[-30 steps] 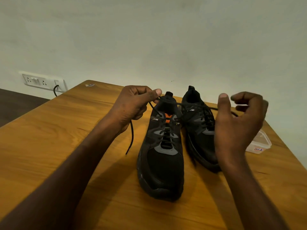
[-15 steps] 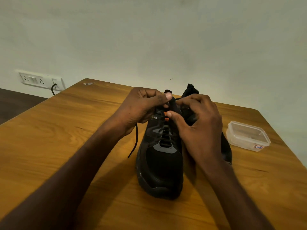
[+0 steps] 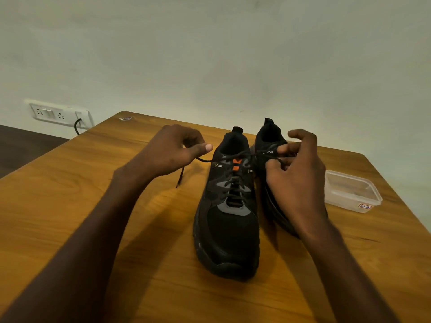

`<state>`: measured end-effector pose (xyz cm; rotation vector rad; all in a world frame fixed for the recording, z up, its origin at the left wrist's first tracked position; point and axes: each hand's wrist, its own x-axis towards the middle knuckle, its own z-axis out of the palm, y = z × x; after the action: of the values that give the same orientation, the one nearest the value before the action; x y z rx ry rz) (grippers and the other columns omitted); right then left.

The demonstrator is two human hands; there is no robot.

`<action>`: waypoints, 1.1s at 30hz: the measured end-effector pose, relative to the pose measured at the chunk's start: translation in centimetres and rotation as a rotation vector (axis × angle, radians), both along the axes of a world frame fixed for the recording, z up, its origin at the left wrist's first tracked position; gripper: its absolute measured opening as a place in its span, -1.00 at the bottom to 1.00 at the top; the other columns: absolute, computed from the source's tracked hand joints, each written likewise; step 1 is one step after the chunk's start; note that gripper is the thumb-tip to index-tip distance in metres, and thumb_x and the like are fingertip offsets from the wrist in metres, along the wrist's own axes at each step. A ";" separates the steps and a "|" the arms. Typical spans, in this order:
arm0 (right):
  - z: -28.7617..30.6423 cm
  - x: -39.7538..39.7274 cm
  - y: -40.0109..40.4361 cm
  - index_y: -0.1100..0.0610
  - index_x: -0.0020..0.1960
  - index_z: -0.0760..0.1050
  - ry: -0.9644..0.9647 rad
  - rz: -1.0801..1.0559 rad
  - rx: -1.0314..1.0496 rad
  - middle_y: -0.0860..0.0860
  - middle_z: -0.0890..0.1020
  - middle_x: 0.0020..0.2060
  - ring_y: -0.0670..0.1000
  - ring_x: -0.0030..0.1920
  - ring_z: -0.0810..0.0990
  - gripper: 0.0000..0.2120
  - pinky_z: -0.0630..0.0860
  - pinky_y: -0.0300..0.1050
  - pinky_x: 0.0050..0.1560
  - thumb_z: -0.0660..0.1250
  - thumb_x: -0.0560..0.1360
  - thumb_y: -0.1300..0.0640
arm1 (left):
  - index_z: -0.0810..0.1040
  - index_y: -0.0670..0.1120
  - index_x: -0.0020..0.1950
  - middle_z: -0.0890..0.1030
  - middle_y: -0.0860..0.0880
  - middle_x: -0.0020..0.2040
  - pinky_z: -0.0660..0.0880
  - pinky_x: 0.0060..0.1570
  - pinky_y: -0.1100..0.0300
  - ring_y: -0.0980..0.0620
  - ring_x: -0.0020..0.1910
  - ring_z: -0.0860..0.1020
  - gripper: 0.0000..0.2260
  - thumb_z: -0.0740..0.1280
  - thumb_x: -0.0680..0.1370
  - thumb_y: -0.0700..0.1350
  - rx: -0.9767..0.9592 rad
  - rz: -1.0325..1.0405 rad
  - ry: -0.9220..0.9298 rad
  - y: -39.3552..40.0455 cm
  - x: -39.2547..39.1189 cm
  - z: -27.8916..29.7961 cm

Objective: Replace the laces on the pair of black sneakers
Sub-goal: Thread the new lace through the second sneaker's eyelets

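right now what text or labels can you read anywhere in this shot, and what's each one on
"CLYMB": on the left black sneaker, by the eyelets.
"CLYMB": on the right black sneaker, small.
Partly hidden print on the left sneaker's other side: unreadable.
Red-and-blue label on the clear plastic container: too blurred to read.
Sticker on the table's far corner: unreadable.

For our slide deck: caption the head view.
Left hand and right hand pull black lace ends apart over a black sneaker.
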<state>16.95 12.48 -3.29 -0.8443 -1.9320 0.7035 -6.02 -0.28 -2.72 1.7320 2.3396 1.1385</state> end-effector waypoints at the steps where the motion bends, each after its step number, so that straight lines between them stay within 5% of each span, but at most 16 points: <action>1: 0.0 -0.1 -0.2 -0.06 0.41 0.35 -0.013 0.054 0.026 -0.13 0.55 0.10 -0.15 0.09 0.60 -0.44 0.57 -0.24 -0.01 0.44 0.50 0.25 | 0.70 -0.02 -0.09 0.71 0.07 -0.12 0.57 0.08 -0.01 0.12 -0.05 0.65 -0.73 0.42 0.60 0.17 0.032 -0.042 -0.049 0.1 0.3 -0.1; 4: -0.2 -0.3 -0.8 -0.07 0.40 0.38 -0.076 0.156 0.150 -0.16 0.55 0.11 -0.18 0.12 0.57 -0.48 0.54 -0.29 0.02 0.44 0.52 0.20 | 0.70 0.00 -0.03 0.72 0.09 -0.06 0.47 0.06 0.13 0.16 0.01 0.66 -0.76 0.47 0.54 0.16 0.071 -0.178 -0.136 0.6 1.4 -0.1; 10: -0.8 -0.6 -0.7 -0.01 0.19 0.65 -0.071 0.178 0.184 -0.18 0.69 -0.07 -0.27 -0.05 0.65 -0.83 0.58 -0.41 -0.03 0.42 0.60 0.12 | 0.65 -0.06 -0.06 0.67 0.06 -0.09 0.60 0.02 -0.10 0.07 -0.04 0.63 -0.92 0.52 0.55 -0.10 0.083 -0.255 -0.086 1.7 2.2 -0.8; 15: -0.8 -0.5 -0.3 -0.02 0.17 0.69 -0.051 0.253 0.160 -0.20 0.71 -0.12 -0.26 -0.06 0.68 -0.82 0.62 -0.32 0.00 0.43 0.58 0.08 | 0.64 -0.05 0.06 0.66 0.07 -0.07 0.60 0.03 -0.13 0.05 -0.04 0.63 -0.87 0.51 0.56 -0.16 0.081 -0.297 -0.104 1.6 2.2 -0.8; 23: -0.8 -0.1 0.2 -0.03 0.05 0.70 0.011 0.182 0.095 -0.18 0.69 -0.25 -0.21 -0.19 0.68 -0.89 0.66 -0.21 -0.08 0.42 0.61 0.13 | 0.65 -0.03 0.00 0.69 0.07 -0.03 0.61 0.07 -0.20 0.09 0.00 0.65 -0.95 0.47 0.59 -0.16 0.022 -0.261 -0.092 1.1 1.2 -0.8; 28: -0.7 -0.4 -0.5 -0.04 0.13 0.69 -0.039 0.220 0.103 -0.19 0.71 -0.13 -0.24 -0.11 0.68 -0.85 0.66 -0.23 -0.04 0.44 0.58 0.07 | 0.64 -0.02 0.01 0.65 0.08 -0.01 0.61 -0.01 -0.19 0.05 0.01 0.62 -0.93 0.49 0.58 -0.14 0.050 -0.291 -0.068 1.3 1.9 -1.0; 33: -0.8 -0.3 -0.5 -0.03 0.09 0.71 -0.017 0.148 0.128 -0.19 0.68 -0.24 -0.22 -0.18 0.67 -0.88 0.66 -0.21 -0.10 0.42 0.60 0.12 | 0.57 -0.10 -0.07 0.64 -0.05 -0.09 0.61 -0.13 -0.10 -0.08 -0.09 0.62 -0.95 0.42 0.56 -0.17 0.087 -0.288 -0.127 1.2 1.6 -0.7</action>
<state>16.65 11.98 -4.07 -0.6357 -2.0466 0.6526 -4.44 0.88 -3.46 1.8852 1.9187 1.2706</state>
